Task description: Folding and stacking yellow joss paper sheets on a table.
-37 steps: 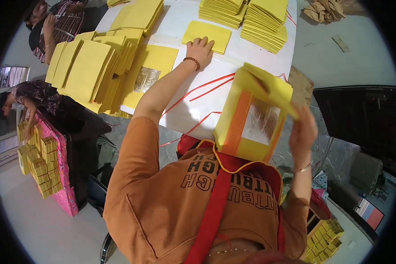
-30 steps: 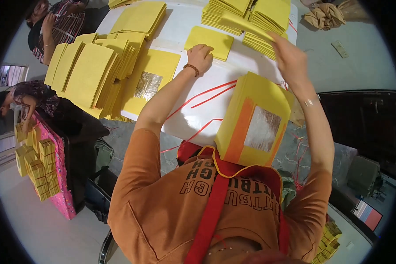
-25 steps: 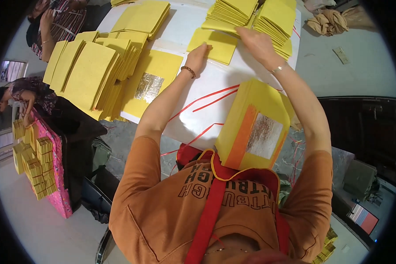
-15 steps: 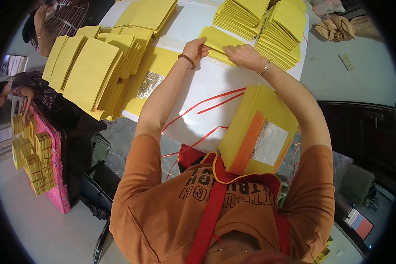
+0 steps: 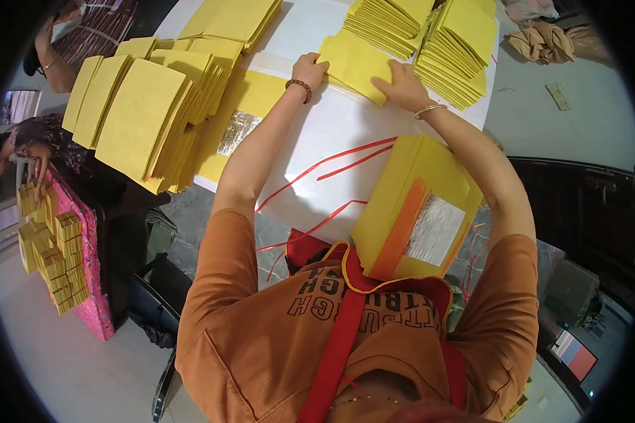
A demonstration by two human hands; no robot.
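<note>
A yellow paper sheet [image 5: 355, 65] lies at the far part of the white table [image 5: 310, 151], below fanned stacks of yellow paper. My left hand [image 5: 308, 76] is closed on its left edge, thumb along the top. By the sheet's lower right edge is my right hand [image 5: 404, 86], thumb and fingers apart. Whether its thumb tip touches the paper, I cannot tell. Two fanned stacks of yellow paper [image 5: 456, 53] stand just beyond and to the right of that hand. Closer to my body rests a pile of yellow paper [image 5: 381, 187] with an orange band and a silver foil patch.
More yellow paper stacks [image 5: 137, 116] crowd the table's left side, beside a foil-patched yellow sheet [image 5: 264, 95]. Red strings [image 5: 317, 162] cross the near table. At far left, a person's arm [image 5: 41, 166] reaches over bundled yellow papers [image 5: 58, 257] on a pink-covered table.
The narrow, folded-looking sheet now lies broader and flatter. My right hand has moved slightly right and its fingers have spread. My left hand has shifted slightly left, still at the sheet's edge.
</note>
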